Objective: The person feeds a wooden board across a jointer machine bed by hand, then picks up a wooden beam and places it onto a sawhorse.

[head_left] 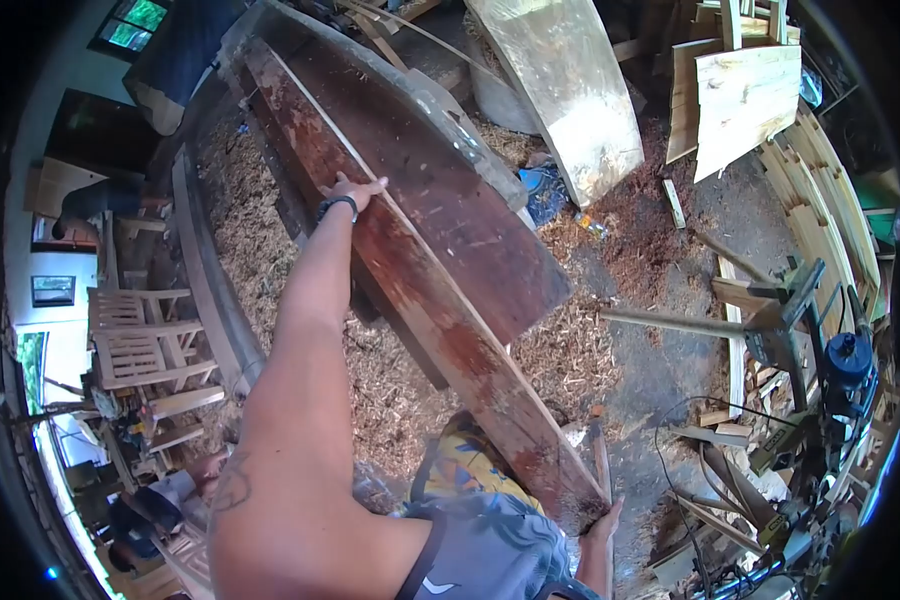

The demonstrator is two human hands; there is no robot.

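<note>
Where the desk shows its left long edge, I have the red-brown plank lying along it, its long axis slanting from the far left corner down past the near end toward my right side. My left hand touches it well up its length, fingers spread over its upper edge rather than clenched. My right hand is closed around the near end, some fingers hidden beneath; it is the nearer hand to my body, so from there the plank runs away forward and left, to the left hand and beyond. Whether the desk bears its weight, I cannot tell. Wood shavings cover the floor below, a pale sheet leans beyond the right edge, and slatted furniture stands well apart on the left.
</note>
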